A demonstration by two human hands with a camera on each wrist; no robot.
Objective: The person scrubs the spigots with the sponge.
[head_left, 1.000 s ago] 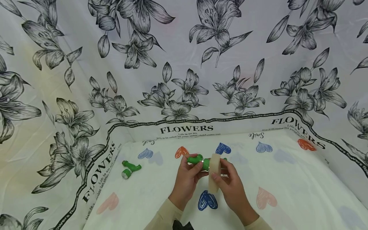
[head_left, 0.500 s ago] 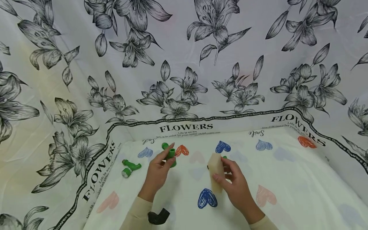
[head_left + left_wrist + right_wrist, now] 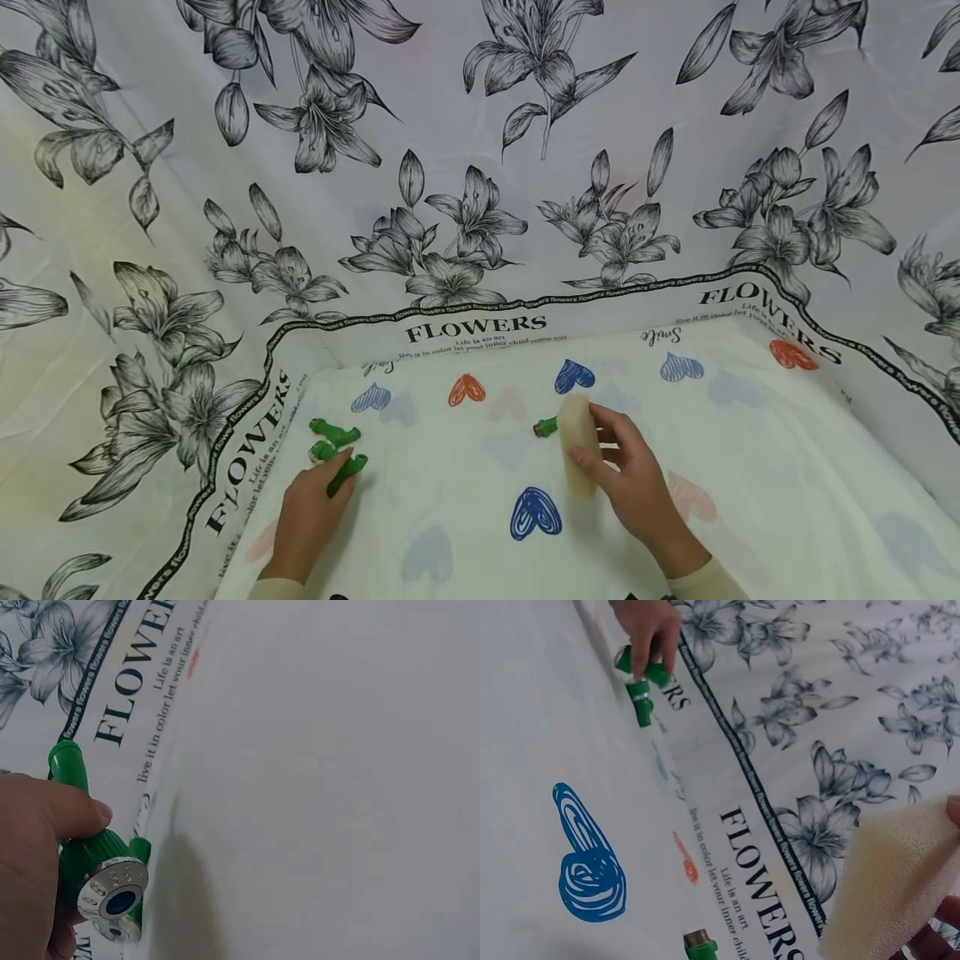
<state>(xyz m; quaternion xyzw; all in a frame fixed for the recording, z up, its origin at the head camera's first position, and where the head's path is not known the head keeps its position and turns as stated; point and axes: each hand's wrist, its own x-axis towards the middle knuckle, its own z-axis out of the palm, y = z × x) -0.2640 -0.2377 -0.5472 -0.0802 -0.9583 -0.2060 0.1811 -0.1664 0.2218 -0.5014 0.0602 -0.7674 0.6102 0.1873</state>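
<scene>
The left hand point(image 3: 311, 512) grips a green fitting point(image 3: 347, 471) at the desk's point(image 3: 750, 467) left edge, thumb curled over it — bright green plastic with a ribbed collar and a silvery metal ring round a dark bore. It sits just beside a second green fitting point(image 3: 330, 433) lying on the heart-printed cloth. The right hand point(image 3: 626, 475) holds a pale beige sponge point(image 3: 577, 450) upright near the middle, close to a small green piece with a brass end point(image 3: 545, 427).
</scene>
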